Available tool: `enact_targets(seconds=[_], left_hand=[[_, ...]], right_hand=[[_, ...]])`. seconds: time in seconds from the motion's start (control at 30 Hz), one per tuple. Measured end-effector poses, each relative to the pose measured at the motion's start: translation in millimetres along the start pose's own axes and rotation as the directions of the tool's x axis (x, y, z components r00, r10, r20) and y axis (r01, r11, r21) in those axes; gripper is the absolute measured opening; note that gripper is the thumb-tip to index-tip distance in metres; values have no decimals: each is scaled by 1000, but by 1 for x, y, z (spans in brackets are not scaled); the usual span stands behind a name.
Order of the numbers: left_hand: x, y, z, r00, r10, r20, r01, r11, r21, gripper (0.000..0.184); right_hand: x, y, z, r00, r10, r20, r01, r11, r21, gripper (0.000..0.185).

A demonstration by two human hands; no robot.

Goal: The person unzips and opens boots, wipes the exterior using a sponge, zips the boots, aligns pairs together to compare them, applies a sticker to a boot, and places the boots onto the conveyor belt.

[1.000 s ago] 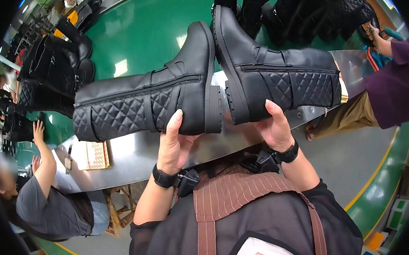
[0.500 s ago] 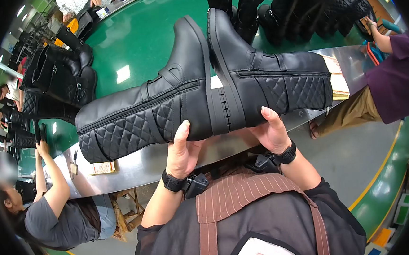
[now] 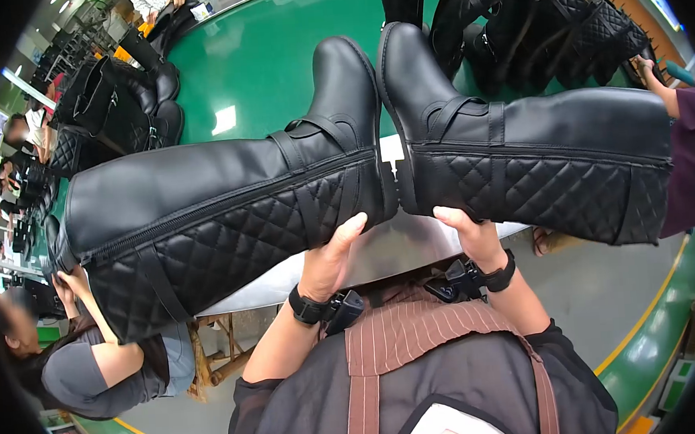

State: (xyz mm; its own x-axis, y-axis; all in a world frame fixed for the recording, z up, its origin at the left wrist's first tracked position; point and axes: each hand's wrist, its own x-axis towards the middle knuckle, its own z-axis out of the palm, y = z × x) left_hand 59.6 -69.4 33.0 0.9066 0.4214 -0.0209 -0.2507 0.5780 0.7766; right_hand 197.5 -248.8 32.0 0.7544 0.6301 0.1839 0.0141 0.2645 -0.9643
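Two tall black boots with quilted backs and side zippers lie sideways in the air, sole to sole, toes pointing away from me. My left hand (image 3: 332,260) grips the left boot (image 3: 226,213) under its heel, thumb on the near side. Around the heel of the right boot (image 3: 537,163) is my right hand (image 3: 476,240), its thumb also on the near side. The fingers beneath both boots are mostly hidden. The boots' heels are close together, and their shafts spread out to the left and right.
Below the boots is a metal table edge (image 3: 398,250), with a green surface (image 3: 273,77) beyond. More black boots stand at the far right (image 3: 528,27) and left (image 3: 106,105). One person (image 3: 92,372) sits at the left; another's purple sleeve (image 3: 690,161) shows at the right.
Both boots have come nearer to the camera and look larger, their shafts now covering more of the table. The soles have turned further from view. Both hands keep their hold.
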Motion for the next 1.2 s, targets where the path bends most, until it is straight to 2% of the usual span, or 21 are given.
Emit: enact_targets(seconds=[0.07, 0.13, 0.23, 0.3, 0.4, 0.47, 0.5, 0.57, 0.6, 0.67, 0.73, 0.77, 0.8, 0.9, 0.97, 1.0, 1.03, 1.07, 1.1, 1.13, 1.2], left_hand=[[-4, -2, 1, 995, 75, -71, -57, 971, 230, 35], [-5, -2, 5, 991, 127, -40, -103, 922, 373, 34], [-2, -18, -11, 985, -159, -67, 171, 950, 261, 38], [0, -14, -6, 986, -160, -54, 167, 970, 174, 39], [1, -10, -1, 992, -121, -25, 124, 983, 135, 41], [1, -7, 1, 995, -93, -21, 95, 985, 142, 43], [1, -6, 1, 997, -77, -18, 79, 985, 153, 44], [1, -6, 3, 999, -37, -24, 41, 980, 194, 46], [2, -6, 5, 1000, -14, -26, 19, 976, 217, 47], [3, -7, 9, 999, 46, -28, -36, 955, 295, 49], [5, -9, 12, 992, 124, -30, -104, 919, 380, 52], [5, -8, 14, 985, 172, -23, -146, 891, 430, 53], [5, -9, 16, 975, 222, -17, -187, 858, 479, 54], [13, -10, 21, 897, 440, 48, -366, 677, 638, 58], [23, -16, 19, 779, 613, 133, -504, 487, 713, 60], [28, -18, 16, 709, 675, 203, -569, 378, 730, 62], [34, -13, 15, 655, 700, 284, -624, 289, 726, 63], [32, -6, 12, 677, 645, 355, -642, 280, 714, 64], [14, 27, 30, 825, 387, 413, -544, 345, 764, 77], [5, 39, 37, 841, 354, 409, -528, 369, 765, 80], [4, 35, 43, 899, 426, 100, -412, 750, 517, 74]], right_hand=[[-3, -7, 9, 1000, 15, -6, -15, 999, -31, 40], [-2, -13, 14, 987, 161, 6, -159, 979, -126, 41], [1, -30, 24, 798, 574, 184, -585, 811, 7, 48], [8, -27, 33, 814, 559, 156, -560, 827, -42, 49], [24, -25, 38, 999, 11, 38, 5, 916, -400, 64], [35, -17, 40, 923, -378, 75, 343, 716, -608, 77], [38, 8, 21, 942, -282, 180, 326, 654, -683, 82], [50, -1, 10, 948, -258, 186, 304, 907, -293, 82], [51, -12, 12, 950, -287, 119, 310, 910, -277, 77], [64, -25, 13, 980, -124, -154, 107, 988, -114, 68], [79, -12, 11, 987, -108, -116, 80, 971, -225, 55], [91, 17, 9, 987, -150, -63, 145, 987, -69, 50], [87, 8, 16, 999, 43, 17, -46, 956, 290, 40], [86, -7, 18, 989, 126, 71, -145, 866, 478, 37], [91, 19, -1, 911, 225, 345, -407, 621, 670, 39], [92, 40, -9, 916, 50, 399, -348, 592, 727, 45], [91, 43, -11, 912, 14, 409, -342, 576, 743, 45], [87, 44, -16, 914, 9, 405, -339, 564, 753, 45], [83, 42, -18, 915, 7, 404, -335, 571, 750, 45], [79, 38, -20, 917, 10, 398, -331, 577, 747, 45], [75, 32, -21, 916, 16, 401, -334, 584, 740, 45]])
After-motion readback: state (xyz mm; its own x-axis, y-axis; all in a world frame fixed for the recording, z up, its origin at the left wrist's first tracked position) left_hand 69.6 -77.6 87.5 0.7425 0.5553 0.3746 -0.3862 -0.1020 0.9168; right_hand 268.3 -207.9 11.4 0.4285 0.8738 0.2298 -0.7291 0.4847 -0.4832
